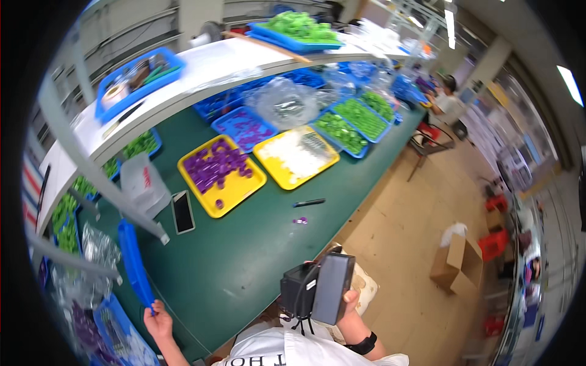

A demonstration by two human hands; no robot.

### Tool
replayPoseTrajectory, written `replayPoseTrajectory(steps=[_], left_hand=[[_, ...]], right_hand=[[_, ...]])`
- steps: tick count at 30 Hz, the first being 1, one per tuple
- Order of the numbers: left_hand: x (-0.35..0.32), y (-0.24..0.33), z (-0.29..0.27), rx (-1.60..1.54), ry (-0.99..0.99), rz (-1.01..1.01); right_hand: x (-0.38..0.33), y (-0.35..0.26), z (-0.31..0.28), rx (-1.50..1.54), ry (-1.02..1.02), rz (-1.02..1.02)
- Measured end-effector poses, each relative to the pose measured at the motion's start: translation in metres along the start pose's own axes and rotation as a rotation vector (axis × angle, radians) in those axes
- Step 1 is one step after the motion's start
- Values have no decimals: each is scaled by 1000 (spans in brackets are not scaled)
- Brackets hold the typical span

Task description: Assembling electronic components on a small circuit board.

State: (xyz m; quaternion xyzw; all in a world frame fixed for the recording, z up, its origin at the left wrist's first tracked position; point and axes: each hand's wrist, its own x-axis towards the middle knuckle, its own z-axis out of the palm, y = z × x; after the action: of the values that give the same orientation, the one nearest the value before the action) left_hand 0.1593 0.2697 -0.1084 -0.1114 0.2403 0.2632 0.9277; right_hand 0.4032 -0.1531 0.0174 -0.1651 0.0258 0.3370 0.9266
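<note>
At the lower left, my left hand (160,320) is closed on the end of a blue tray (135,265), which is tilted up on its edge beside the table's left post. My right hand (349,310) wraps around a dark grey rectangular device (334,288) in front of my body. Against that device sits a black boxy unit (296,289) with a cable. Farther up the green table are a yellow tray (209,206) of purple parts and a yellow tray (287,180) of white parts. A loose purple piece (300,221) and a dark pen (309,202) lie nearer.
A phone (183,212) and a translucent plastic bin (144,185) stand near the shelf post (79,146). Blue trays (360,152) of green parts line the far right. An open carton (448,262) sits on the floor; another person (447,100) sits farther off.
</note>
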Motion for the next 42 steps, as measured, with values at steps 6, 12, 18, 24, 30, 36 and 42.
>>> replayPoseTrajectory(steps=[6,12,18,24,30,36,42], left_hand=[[-66,-60,-25,363,219,183],[-118,-93,-25,883,208,88],[-81,-131,-26,1175,115,-176],[-22,-148,-34,1193,43,-391],[14,-191,-42,1115,-31,-412],[39,-225,-58,1108,-60,-432],[68,-239,-64,1458,143,-574]], right_hand=[[13,-8,-12,-56,-103,77],[25,-24,-16,-119,-175,102],[36,-25,7,-108,-340,231],[-8,-16,56,-111,-31,213],[-25,-12,75,-36,-49,176],[-24,-15,67,0,9,329],[-18,-10,50,-111,26,279]])
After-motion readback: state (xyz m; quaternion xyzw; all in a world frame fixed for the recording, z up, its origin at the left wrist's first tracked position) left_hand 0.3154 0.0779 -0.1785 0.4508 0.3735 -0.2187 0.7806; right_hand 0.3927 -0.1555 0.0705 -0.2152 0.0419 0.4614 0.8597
